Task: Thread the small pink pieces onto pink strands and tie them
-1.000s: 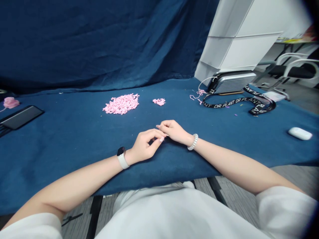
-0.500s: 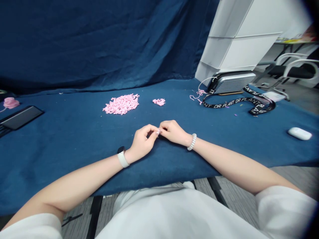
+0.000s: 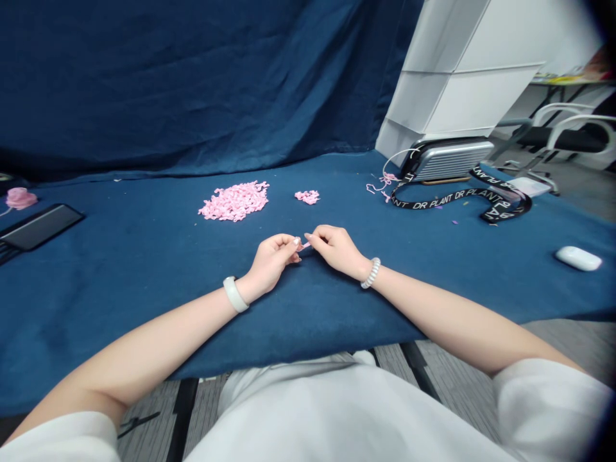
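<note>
In the head view, the left hand [image 3: 270, 262] and right hand [image 3: 338, 251] pinch a small pink strip [image 3: 306, 245] between them, fingertips nearly closed. Beyond the left hand lies a large pink pile [image 3: 234, 201]; a smaller pink pile [image 3: 307, 197] sits beyond the gap between the hands. All rest on a blue-covered tabletop [image 3: 144, 256]. Far to the right of the right hand are a white case [image 3: 578, 258], closed, and a black strap [image 3: 443, 201], near a ridged silver case [image 3: 452, 160]. A blue curtain [image 3: 192, 83] hangs behind.

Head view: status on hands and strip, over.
Left hand, right hand: both grips closed on pink strip. Large pile, small pile beyond. Nothing visibly blocking either hand.
</note>
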`<state>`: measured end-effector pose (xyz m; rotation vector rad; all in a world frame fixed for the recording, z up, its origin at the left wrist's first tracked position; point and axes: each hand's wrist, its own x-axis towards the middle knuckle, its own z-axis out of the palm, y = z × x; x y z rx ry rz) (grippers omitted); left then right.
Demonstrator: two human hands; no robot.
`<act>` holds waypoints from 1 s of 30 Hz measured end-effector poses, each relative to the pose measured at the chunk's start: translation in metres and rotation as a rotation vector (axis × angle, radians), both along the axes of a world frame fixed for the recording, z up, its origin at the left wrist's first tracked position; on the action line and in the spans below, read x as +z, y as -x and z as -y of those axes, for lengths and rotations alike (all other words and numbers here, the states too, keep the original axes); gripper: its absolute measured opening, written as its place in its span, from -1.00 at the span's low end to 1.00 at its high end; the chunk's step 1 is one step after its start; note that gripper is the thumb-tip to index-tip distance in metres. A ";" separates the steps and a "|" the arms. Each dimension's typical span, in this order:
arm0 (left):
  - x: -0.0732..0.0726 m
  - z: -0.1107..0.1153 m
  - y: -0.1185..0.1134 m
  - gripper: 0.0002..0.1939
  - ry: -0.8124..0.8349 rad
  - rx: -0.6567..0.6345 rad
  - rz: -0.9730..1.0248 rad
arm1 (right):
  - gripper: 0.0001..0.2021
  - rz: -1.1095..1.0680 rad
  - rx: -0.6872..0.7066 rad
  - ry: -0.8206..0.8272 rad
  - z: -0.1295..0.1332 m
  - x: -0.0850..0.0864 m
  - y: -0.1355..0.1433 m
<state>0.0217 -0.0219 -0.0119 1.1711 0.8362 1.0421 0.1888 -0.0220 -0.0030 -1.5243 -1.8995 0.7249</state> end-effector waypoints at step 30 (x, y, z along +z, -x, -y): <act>0.006 0.007 -0.001 -0.71 -0.253 0.029 -0.070 | -0.09 -0.415 0.041 0.422 -0.014 -0.003 -0.005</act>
